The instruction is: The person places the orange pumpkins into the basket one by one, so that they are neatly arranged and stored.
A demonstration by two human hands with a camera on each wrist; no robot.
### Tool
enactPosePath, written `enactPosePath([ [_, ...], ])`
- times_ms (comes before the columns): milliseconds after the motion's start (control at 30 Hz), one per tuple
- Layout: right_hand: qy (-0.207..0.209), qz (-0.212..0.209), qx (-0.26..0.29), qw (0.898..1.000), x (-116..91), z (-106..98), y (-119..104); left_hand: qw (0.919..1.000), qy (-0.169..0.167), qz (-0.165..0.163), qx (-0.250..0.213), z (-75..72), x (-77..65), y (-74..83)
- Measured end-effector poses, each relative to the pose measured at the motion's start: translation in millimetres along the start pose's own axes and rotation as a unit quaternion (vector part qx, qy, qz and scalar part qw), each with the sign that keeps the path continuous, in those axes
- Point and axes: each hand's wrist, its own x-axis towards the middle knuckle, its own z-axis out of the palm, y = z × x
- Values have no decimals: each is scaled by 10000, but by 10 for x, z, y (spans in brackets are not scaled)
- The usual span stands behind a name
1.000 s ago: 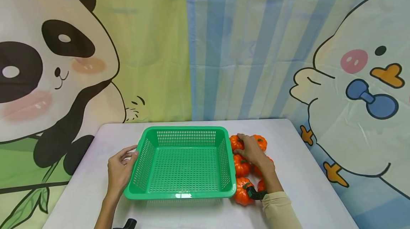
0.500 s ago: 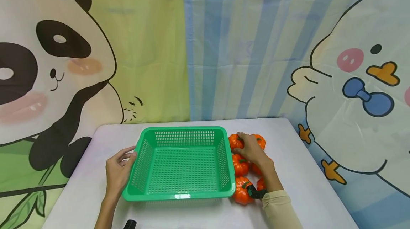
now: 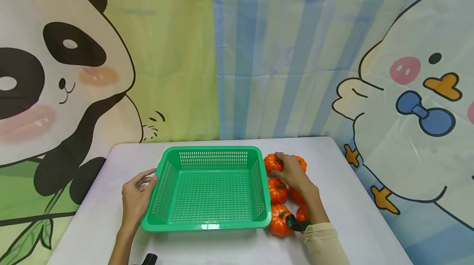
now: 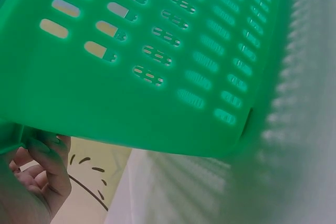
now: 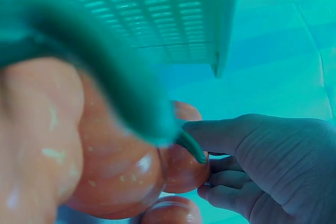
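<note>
A green plastic basket with slotted walls sits bare inside on the white table. My left hand holds its left rim; in the left wrist view the fingers curl at the basket's rim. To the right of the basket, orange toy pumpkins with green stems stand in two columns. My right hand grips the far pumpkin of the column beside the basket. In the right wrist view, thumb and fingers lie on either side of that pumpkin, its stem showing.
Nearer in the same column are a middle pumpkin and a front pumpkin. The outer column is partly hidden under my right hand and forearm. Behind the table hang printed curtains. A black wrist mount overlaps the front pumpkin.
My right hand has shifted slightly right, covering more of the far outer pumpkin. The basket, the left hand and the pumpkins keep their places.
</note>
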Motion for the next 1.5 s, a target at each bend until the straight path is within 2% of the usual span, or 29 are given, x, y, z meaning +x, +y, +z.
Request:
enactPosePath([
  [533, 158, -96, -267, 9995, -54, -156, -132, 9999, -28, -10, 147, -1, 10, -28],
  [1167, 32, 117, -287, 9995, -135, -250, -219, 9998, -55, 97, 169, -11, 4, -9],
  [1500, 55, 13, -363, 9993, -169, -316, -238, 9999, -65, 73, 104, -16, -4, -12],
])
